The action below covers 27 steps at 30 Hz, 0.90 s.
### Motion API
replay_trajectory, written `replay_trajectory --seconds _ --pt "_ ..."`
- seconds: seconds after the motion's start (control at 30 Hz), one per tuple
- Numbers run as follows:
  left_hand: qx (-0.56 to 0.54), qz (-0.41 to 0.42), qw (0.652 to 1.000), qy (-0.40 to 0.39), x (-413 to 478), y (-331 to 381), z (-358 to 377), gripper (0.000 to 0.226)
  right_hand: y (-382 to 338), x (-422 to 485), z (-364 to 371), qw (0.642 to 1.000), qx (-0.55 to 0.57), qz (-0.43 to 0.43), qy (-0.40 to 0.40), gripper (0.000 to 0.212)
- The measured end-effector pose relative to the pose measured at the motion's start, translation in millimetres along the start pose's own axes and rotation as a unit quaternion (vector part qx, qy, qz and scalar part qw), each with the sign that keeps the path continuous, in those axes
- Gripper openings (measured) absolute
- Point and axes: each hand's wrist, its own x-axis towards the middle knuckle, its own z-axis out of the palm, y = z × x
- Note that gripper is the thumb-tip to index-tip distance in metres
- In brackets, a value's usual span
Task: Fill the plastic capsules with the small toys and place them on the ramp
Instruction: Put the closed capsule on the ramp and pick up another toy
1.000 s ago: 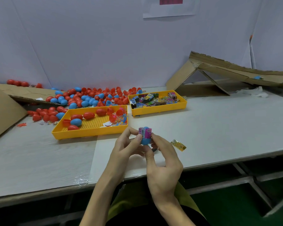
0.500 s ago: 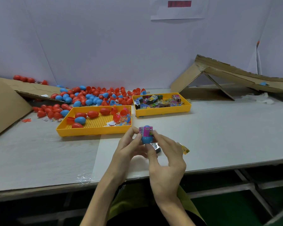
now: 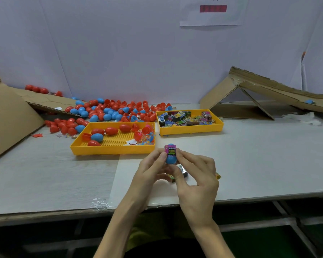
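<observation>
Above tabletop (image 3: 250, 164) near edge: left hand (image 3: 150, 170) and right hand (image 3: 196, 176) together, pinching blue capsule (image 3: 171, 160); pink label (image 3: 170, 151) across upper half; packet (image 3: 182, 169) beneath fingers mostly hidden.

The pink label (image 3: 170, 151) on the blue capsule (image 3: 171, 160) reads roughly "HUEVO DINO". The paper sign (image 3: 213, 17) carries cut-off characters and a red bar, both unreadable.
</observation>
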Motion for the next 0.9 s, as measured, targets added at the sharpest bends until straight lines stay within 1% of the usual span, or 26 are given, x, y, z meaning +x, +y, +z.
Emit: replay_trajectory --seconds 0.27,0.4,0.5,0.6,0.73,0.83,0.9 --pt "0.019 -0.007 1.000 -0.021 -0.9 0.7 1.5 0.028 6.1 -5.1 -3.9 1.000 0.016 -0.002 0.009 0.043" --pt "0.024 -0.023 0.999 -0.030 -1.9 3.6 2.8 0.041 3.4 -0.9 -5.4 0.998 0.031 0.058 -0.008 0.047" --pt "0.012 -0.032 0.999 -0.028 -2.5 5.4 3.4 0.045 1.9 0.1 -6.3 0.998 0.035 0.047 -0.029 0.042" --pt "0.004 -0.036 0.999 -0.032 -1.7 5.2 3.7 0.045 2.0 -1.4 -6.0 0.998 0.045 0.033 -0.038 0.044" --pt "0.010 -0.035 0.999 -0.023 -0.5 3.8 4.5 0.042 4.4 -3.9 -6.3 0.997 0.070 0.017 -0.035 0.047" --pt "0.009 -0.027 0.999 -0.036 -1.8 3.6 3.7 0.036 5.8 -6.2 -6.3 0.996 0.081 0.016 -0.030 0.045" --pt "0.005 -0.026 0.999 -0.043 -2.2 4.0 3.1 0.036 7.1 -7.6 -6.2 0.996 0.086 0.014 -0.026 0.043"
